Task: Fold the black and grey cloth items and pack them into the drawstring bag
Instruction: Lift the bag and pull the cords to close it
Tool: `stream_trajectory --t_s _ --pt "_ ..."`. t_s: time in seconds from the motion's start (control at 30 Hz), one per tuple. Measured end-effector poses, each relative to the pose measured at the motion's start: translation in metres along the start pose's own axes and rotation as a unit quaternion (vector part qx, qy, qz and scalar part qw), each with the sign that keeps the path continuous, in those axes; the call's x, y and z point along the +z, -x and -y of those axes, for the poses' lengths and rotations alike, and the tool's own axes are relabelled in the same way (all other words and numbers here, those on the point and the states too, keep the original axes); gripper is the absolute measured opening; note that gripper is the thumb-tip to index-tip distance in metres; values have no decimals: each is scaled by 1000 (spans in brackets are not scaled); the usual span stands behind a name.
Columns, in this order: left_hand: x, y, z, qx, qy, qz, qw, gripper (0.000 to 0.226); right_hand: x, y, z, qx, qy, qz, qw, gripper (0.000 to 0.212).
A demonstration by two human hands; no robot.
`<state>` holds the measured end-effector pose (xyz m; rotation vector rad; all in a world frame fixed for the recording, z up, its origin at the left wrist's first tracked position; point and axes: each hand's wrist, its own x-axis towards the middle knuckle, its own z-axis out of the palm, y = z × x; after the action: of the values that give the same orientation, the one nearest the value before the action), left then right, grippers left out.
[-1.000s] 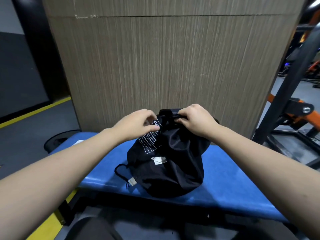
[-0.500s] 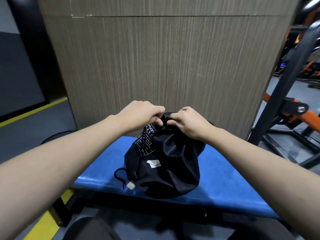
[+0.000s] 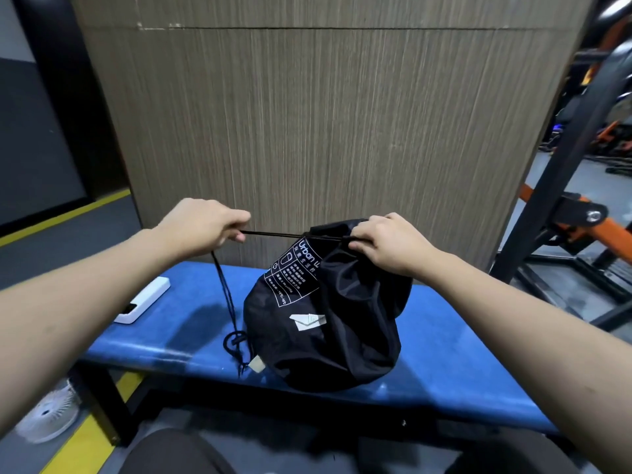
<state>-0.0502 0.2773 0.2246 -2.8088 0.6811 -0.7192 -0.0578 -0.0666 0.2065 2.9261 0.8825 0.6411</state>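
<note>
A bulging black drawstring bag [image 3: 328, 323] with white print stands on the blue bench [image 3: 444, 364]. Its mouth is gathered tight at the top. My right hand [image 3: 383, 241] pinches the gathered mouth. My left hand [image 3: 205, 224], off to the left of the bag, grips the black drawstring cord [image 3: 273, 234], which runs taut from the mouth to my fist and then hangs down to a loop beside the bag's base. No black or grey cloth items show outside the bag.
A white phone-like slab [image 3: 143, 299] lies on the bench's left end. A wood-grain wall panel [image 3: 325, 131] rises right behind the bench. Black and orange gym equipment [image 3: 578, 217] stands at the right. A small white fan [image 3: 48, 415] sits on the floor at lower left.
My left hand moved left away from the bag's mouth, drawing the cord out taut. The mouth has cinched shut. My right hand stays on the mouth.
</note>
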Motion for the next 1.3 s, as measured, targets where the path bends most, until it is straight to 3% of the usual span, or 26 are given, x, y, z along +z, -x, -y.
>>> stream_trajectory --t_s 0.17,0.4,0.5,0.63,0.77,1.03,1.17,1.3 --pt "13 15 16 -29 -1 21 999 33 2 -3 11 31 -25 24 999 23" --pt "12 1 -19 -32 0 127 991 36 1 -4 24 73 -79 8 994 32" --pt "7 -8 -53 -2 85 107 991 39 -2 -6 27 43 -67 -1 997 41" --pt "-4 -26 -106 5 193 37 981 37 1 -8 34 1 -70 -11 997 32" --pt "-8 -40 -117 32 127 16 991 29 0 -7 31 -4 -78 3 997 26" --pt "-8 -33 -104 182 -4 -29 983 34 2 0 35 -42 -52 -15 998 23" --pt "-10 -31 -97 198 -1 -14 980 33 10 5 33 -60 -31 -61 996 36" --pt "-4 -27 -90 211 18 -32 977 30 12 9 29 -86 -12 -88 992 33"
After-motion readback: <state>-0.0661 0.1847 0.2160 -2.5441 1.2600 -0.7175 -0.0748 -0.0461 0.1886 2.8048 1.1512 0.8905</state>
